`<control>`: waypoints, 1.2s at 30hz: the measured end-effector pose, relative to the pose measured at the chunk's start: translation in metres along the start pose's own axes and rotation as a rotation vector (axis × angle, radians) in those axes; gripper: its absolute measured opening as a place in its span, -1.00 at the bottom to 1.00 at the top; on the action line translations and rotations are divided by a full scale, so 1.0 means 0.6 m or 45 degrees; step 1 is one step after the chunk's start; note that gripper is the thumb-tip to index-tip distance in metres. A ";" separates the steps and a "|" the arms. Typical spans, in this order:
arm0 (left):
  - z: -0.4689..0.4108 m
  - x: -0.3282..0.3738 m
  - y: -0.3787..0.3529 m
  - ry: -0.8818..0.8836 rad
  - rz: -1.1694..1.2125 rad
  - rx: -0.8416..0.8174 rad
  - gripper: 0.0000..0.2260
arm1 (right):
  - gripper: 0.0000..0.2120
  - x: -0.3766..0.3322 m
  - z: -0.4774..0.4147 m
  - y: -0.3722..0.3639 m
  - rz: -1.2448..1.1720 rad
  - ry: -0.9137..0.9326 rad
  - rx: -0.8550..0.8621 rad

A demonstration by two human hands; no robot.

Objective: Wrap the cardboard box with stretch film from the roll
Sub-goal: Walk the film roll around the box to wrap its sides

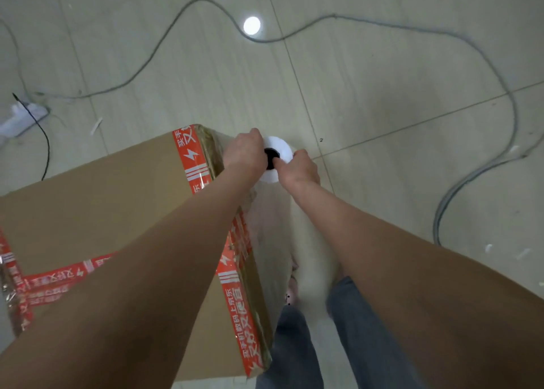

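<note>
A large brown cardboard box with red printed tape along its edges stands on the floor at the lower left. Just past its far right corner stands the white stretch film roll, upright, seen from its top end with a dark core hole. My left hand grips the roll's top on the box side. My right hand holds the other side, fingers reaching into the core. A hazy sheet of film runs from the roll back along the box's right face.
My legs in blue jeans stand right of the box. A long grey cable loops over the tiled floor ahead and at right. A white power strip with a black wire lies at left. Scraps litter the floor.
</note>
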State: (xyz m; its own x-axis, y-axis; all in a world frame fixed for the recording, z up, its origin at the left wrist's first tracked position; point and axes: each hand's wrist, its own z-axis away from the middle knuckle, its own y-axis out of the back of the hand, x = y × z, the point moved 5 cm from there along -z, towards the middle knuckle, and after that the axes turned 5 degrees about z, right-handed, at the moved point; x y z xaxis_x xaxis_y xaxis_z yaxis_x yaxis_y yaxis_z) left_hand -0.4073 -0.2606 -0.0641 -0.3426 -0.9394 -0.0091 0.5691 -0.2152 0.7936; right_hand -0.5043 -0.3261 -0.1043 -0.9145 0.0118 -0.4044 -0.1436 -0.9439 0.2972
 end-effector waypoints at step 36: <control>-0.148 -0.062 0.115 0.085 -0.044 -0.181 -0.75 | -0.44 -0.154 -0.066 -0.006 0.206 -0.050 -0.082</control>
State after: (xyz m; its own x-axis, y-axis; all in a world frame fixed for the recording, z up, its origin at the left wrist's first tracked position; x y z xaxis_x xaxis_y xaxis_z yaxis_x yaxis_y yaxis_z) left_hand -0.2890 -0.2641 -0.0633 -0.3161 -0.9454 -0.0791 0.6596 -0.2789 0.6979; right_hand -0.4040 -0.3367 -0.1024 -0.9379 -0.1300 -0.3215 0.0298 -0.9538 0.2989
